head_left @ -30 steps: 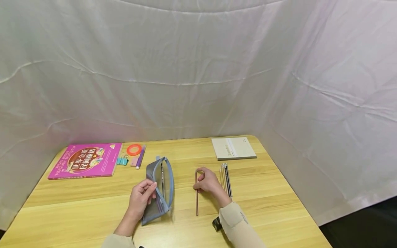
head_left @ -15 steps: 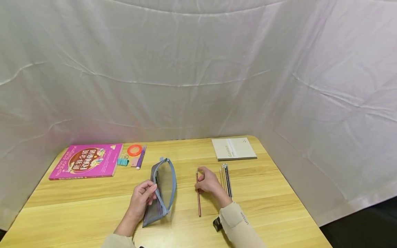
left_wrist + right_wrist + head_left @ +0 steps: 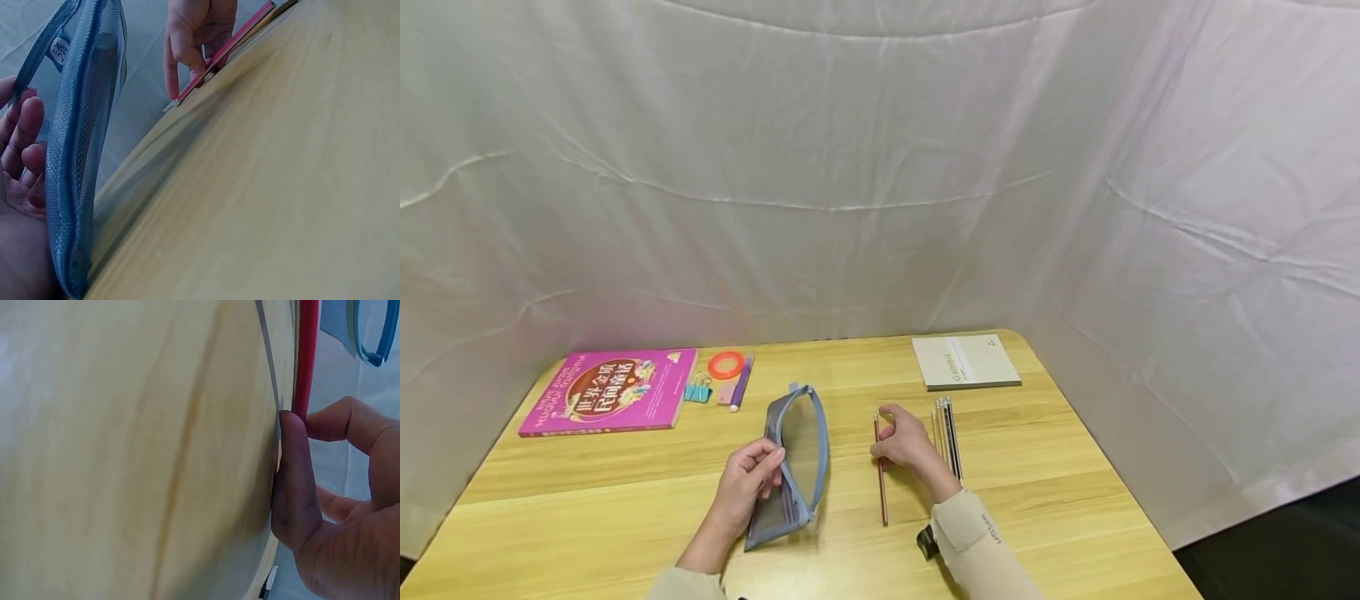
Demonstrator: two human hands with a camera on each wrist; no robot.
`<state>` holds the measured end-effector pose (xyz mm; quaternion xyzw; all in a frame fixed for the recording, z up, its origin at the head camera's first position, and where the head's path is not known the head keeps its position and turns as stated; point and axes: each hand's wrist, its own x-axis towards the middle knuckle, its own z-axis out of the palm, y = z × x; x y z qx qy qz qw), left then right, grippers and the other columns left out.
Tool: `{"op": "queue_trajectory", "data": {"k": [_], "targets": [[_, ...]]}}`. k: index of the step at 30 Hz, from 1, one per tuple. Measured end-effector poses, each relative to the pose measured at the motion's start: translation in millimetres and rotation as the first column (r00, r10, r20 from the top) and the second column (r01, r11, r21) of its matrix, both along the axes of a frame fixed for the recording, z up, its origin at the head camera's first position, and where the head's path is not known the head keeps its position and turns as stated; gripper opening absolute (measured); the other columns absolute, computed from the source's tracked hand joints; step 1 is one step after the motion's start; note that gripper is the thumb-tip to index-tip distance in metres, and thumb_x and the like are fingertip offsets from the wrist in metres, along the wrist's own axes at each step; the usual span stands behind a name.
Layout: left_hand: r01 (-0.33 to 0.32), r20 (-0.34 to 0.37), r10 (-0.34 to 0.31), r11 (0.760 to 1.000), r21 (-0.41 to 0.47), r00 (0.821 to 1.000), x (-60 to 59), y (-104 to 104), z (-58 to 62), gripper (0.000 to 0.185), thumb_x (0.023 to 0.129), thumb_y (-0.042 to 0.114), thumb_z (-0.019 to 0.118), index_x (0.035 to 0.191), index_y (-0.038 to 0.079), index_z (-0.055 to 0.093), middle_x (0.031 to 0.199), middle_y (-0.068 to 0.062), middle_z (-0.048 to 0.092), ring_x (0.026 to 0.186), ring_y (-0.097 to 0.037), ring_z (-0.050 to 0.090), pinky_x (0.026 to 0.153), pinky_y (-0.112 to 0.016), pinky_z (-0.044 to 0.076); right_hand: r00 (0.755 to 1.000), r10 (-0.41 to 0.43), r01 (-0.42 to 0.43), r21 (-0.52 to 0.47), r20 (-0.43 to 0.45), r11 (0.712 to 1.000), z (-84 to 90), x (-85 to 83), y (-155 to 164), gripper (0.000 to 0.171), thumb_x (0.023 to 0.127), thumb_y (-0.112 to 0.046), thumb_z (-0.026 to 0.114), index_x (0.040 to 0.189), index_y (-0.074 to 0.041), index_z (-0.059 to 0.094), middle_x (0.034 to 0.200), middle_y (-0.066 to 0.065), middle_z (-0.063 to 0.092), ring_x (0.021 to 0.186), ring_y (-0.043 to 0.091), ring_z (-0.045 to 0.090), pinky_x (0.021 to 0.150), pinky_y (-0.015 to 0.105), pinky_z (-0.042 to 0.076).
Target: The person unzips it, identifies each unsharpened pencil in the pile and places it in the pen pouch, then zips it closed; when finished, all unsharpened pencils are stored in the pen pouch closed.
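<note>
On the wooden table (image 3: 1045,500) my left hand (image 3: 769,463) grips the near rim of a grey-blue mesh pencil pouch (image 3: 801,450) and holds its zip mouth wide. The left wrist view shows the pouch (image 3: 81,150) up close beside my fingers (image 3: 22,140). My right hand (image 3: 884,435) pinches a red pencil (image 3: 881,483) near its far end; the pencil lies on the table pointing away from me. In the right wrist view my thumb (image 3: 292,481) presses against the red pencil (image 3: 306,356). Several more pencils (image 3: 947,435) lie just right of that hand.
A grey notebook (image 3: 964,361) lies at the back right. A pink book (image 3: 602,392), blue binder clips (image 3: 697,389), an orange tape ring (image 3: 726,364) and a purple pen (image 3: 741,381) sit at the back left. White cloth (image 3: 880,167) walls the table.
The pouch has shifted slightly right and its mouth is held wider. The red pencil's near end has swung a little to the right under my right hand.
</note>
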<state>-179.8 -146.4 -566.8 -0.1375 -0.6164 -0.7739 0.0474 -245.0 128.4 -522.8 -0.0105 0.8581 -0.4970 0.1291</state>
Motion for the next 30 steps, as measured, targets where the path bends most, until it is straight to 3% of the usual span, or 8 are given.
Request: {"op": "queue_trajectory", "data": {"k": [11,21,30], "targets": [[-0.006,0.005,0.006,0.999,-0.05,1.0,-0.7,0.0,-0.2,0.021,0.104,0.001,0.056,0.084,-0.004,0.055,0.062,0.005,0.057,0.046,-0.008,0.042,0.037,-0.031,0.033,0.998,0.049,-0.048,-0.056,0.03,0.997,-0.5,-0.1,5.8,0.073,0.076,0.013,0.071,0.146,0.004,0.049,0.092,0.013,0.063,0.06,0.019,0.068,0.057,0.034,0.061],[0.012,0.009,-0.012,0.997,-0.07,1.0,-1.2,0.7,-0.5,0.02,0.104,0.001,0.056,0.085,-0.007,0.055,0.061,0.006,0.056,0.045,-0.01,0.04,0.038,-0.031,0.034,0.996,0.053,-0.047,-0.092,0.065,0.995,1.8,0.8,7.0,0.079,0.078,0.012,0.071,0.151,0.003,0.042,0.092,0.014,0.061,0.059,0.019,0.068,0.056,0.035,0.061],[0.009,0.015,-0.008,0.994,-0.11,1.0,-2.2,0.2,-2.2,0.022,0.104,0.003,0.058,0.084,-0.006,0.055,0.061,0.006,0.056,0.045,-0.008,0.041,0.038,-0.029,0.036,0.995,0.035,-0.018,-0.178,0.096,0.984,2.1,0.8,9.3,0.073,0.077,0.016,0.068,0.145,0.004,0.044,0.095,0.013,0.057,0.062,0.021,0.068,0.058,0.037,0.062]]}}
